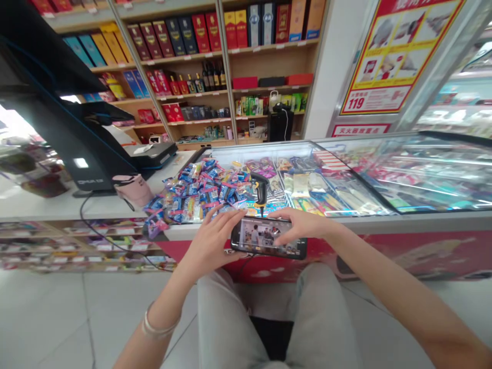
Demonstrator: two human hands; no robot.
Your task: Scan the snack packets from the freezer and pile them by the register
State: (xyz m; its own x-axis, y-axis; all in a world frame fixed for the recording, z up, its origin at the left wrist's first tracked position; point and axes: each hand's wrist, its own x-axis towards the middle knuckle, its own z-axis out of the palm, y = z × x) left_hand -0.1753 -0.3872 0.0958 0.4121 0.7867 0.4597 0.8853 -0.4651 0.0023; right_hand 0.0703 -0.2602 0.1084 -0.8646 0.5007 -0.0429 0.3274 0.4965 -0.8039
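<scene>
A black smartphone (265, 237) is held sideways in front of me, its screen lit with a picture of people. My left hand (217, 241) grips its left end, and my right hand (298, 226) holds its right end with the fingers over the screen. Just beyond the phone, a black handheld barcode scanner (260, 192) stands upright. To the left of the scanner, a heap of blue and pink snack packets (196, 192) lies on the counter edge and the glass-topped display freezer (346, 177).
A black point-of-sale terminal (84, 138) and a pink bag (132, 188) stand on the white counter (57, 205) at left. Wooden shelves (180, 77) of boxed and bottled goods rise behind. My grey-trousered knees (272, 312) lie below the phone, above a tiled floor.
</scene>
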